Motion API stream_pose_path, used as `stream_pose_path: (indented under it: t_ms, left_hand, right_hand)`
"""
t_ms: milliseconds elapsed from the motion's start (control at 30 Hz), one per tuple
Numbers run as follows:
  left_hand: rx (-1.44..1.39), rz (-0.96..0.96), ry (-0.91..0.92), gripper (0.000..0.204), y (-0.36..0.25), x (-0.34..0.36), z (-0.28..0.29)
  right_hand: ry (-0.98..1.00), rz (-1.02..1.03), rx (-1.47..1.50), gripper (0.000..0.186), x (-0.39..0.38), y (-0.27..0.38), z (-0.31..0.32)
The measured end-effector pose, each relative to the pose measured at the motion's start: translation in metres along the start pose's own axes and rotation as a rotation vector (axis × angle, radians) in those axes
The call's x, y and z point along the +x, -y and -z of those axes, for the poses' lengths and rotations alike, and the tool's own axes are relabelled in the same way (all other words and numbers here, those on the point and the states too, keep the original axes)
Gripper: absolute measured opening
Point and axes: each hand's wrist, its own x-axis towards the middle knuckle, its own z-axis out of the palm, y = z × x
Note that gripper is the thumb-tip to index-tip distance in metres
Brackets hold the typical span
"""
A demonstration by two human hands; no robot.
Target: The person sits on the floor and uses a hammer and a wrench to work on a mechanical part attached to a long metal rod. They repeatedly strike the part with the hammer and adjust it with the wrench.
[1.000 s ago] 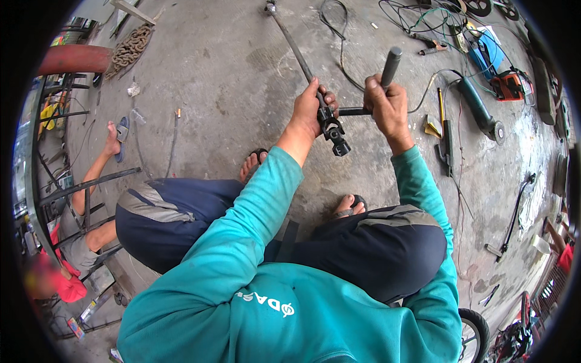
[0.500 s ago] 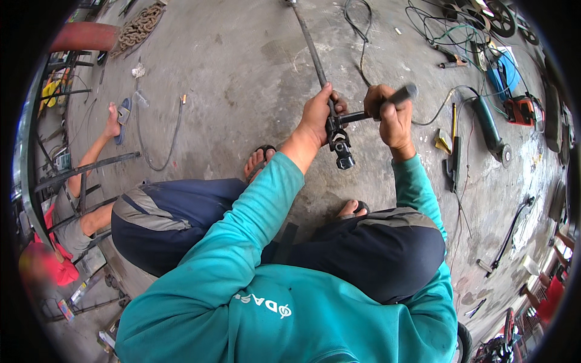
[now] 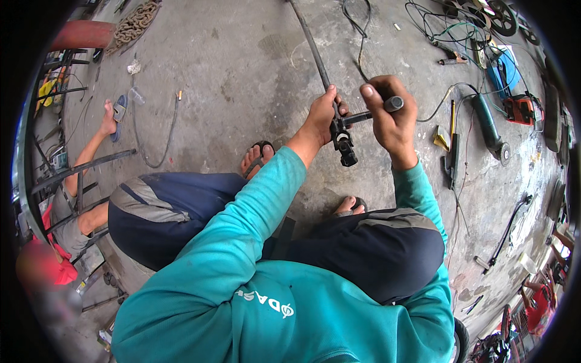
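Shaft (image 3: pixel 310 45) clasped in left hand (image 3: pixel 317 120); T-bar (image 3: pixel 361 117) at half-curled right hand (image 3: pixel 396 127), whether gripping, cannot tell.

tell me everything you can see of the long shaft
The long shaft is slim, dark grey and metal-looking, slanting from the picture's top edge to a black universal joint. The left grip wraps it above the joint, where a bar at the right grip appears to meet it.

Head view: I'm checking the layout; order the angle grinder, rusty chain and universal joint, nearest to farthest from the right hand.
From the right hand:
1. Universal joint, close, lower left
2. Angle grinder, right, on the floor
3. Rusty chain, far upper left
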Motion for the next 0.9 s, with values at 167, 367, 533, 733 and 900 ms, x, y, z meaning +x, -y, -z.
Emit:
stream_pose_path:
  t_ms: [167, 367, 533, 733, 900]
  left_hand:
    - [0.124, 0.003, -0.032, 0.042, 0.007, 0.009, 0.0]
    - [0.141, -0.181, 0.024, 0.057, 0.038, 0.024, 0.018]
    - [0.072, -0.076, 0.25, 0.039, 0.038, 0.04, 0.05]
    - [0.391, -0.198, -0.003, 0.038, 0.038, 0.026, 0.025]
    - [0.395, -0.112, -0.229, 0.04, 0.034, 0.024, 0.013]
  right_hand:
    - [0.11, 0.098, -0.177, 0.024, 0.009, 0.028, 0.001]
    - [0.277, 0.039, -0.27, 0.047, 0.006, 0.021, -0.016]
    - [0.23, -0.044, -0.325, 0.035, 0.014, 0.017, -0.022]
    - [0.134, -0.198, -0.329, 0.031, 0.036, -0.012, -0.024]
    - [0.164, -0.327, -0.398, 0.038, 0.067, -0.036, -0.026]
